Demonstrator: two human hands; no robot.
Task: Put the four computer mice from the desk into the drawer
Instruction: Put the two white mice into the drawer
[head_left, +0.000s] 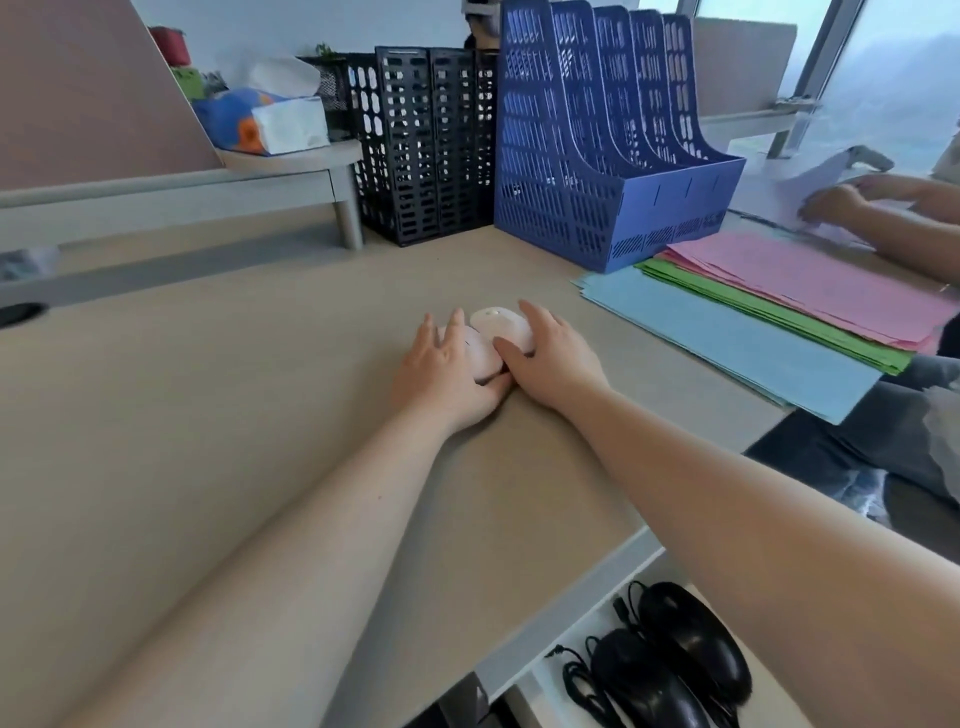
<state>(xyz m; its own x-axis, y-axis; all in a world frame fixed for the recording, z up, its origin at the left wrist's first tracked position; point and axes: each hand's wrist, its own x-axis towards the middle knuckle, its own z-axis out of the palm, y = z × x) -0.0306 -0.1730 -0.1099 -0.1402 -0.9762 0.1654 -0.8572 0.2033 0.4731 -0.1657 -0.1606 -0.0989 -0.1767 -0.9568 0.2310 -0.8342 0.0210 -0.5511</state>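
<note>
Reaching forward over the desk (260, 415), both bare arms meet near its middle, where two white mice lie side by side and touching. The left hand (441, 369) lies over the left mouse (480, 356), fingers spread across its top and the thumb curled under its near end; it covers the mouse but whether it grips it firmly I cannot tell. The right hand (550, 358) cups the right mouse (501, 325), thumb on the mouse's near-left edge and fingers wrapped round its far right side, so the hand is closed on it. Both white mice rest on the desk surface.

At the bottom right, below the desk's front edge, the drawer (524, 670) stands open. Two black mice lie inside it, the nearer one (641, 680) just beside the farther one (696, 639), with their black cords (579, 680) coiled to the left of them.

Behind the hands stand a black file rack (426, 140) and a blue file rack (597, 145), close together. To the right lie stacked sheets: blue paper (727, 343) lowest, green paper (769, 306) over it, pink paper (810, 280) on top. A second person's hands (831, 202) handle white paper at the far right. On a raised shelf (208, 176) at the left sits a tissue box (285, 124).
</note>
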